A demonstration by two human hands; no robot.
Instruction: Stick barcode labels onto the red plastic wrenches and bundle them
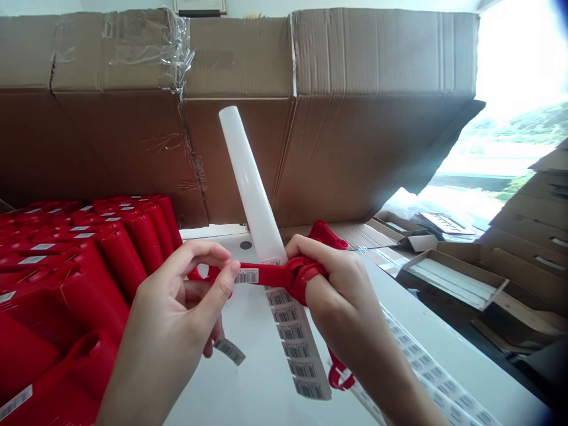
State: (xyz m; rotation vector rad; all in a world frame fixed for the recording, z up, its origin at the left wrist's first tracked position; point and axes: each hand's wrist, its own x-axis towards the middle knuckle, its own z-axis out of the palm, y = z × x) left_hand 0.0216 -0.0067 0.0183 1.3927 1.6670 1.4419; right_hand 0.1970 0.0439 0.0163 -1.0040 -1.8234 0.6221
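Note:
A red plastic piece with a flat bar and a ring-like end spans both hands above the white table. My right hand is closed around its right end. At the other end my left hand pinches it, the thumb touching a white barcode label on the bar. Another barcode label hangs from the lower fingers of my left hand. Behind the red piece lies a strip of barcode labels, running up to a white roll.
Stacked red plastic pieces with labels fill the left side. More red parts lie by my right hand. Label sheets cover part of the white table at right. A large cardboard box stands behind; open cartons sit at right.

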